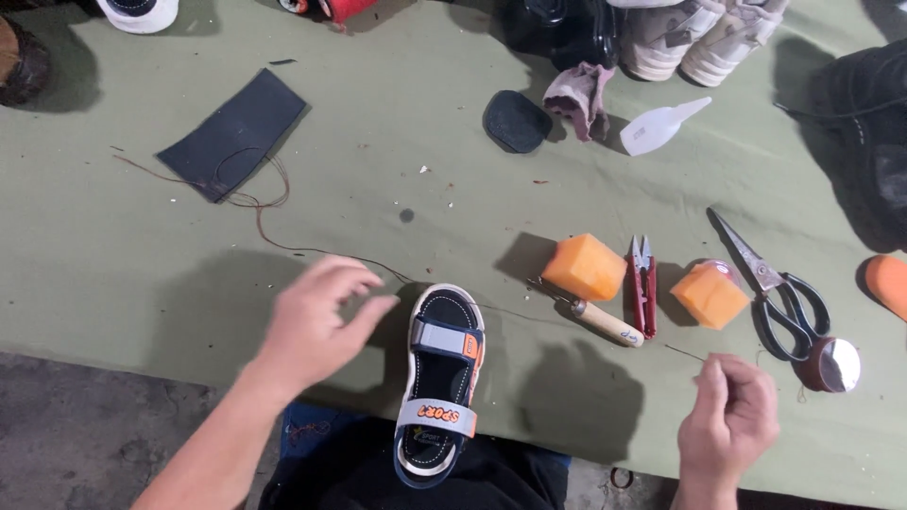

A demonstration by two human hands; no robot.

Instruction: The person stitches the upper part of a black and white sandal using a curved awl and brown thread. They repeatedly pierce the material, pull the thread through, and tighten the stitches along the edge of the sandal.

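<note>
A small child's sandal (439,385) with grey straps, orange trim and a white sole lies at the near edge of the green cloth (397,170), toe toward me. My left hand (316,316) hovers just left of the sandal, fingers spread, holding nothing I can make out. My right hand (729,417) is to the right near the cloth's edge, with fingertips pinched on a thin needle (682,353). A dark red thread (283,241) runs from the far left toward the sandal.
Two orange wax blocks (586,266) (710,295), a wooden-handled awl (595,317), red thread snips (643,283), black-handled scissors (775,288), a dark leather patch (234,132), an oval black piece (516,121), a white bottle (661,125) and several shoes at the far edge.
</note>
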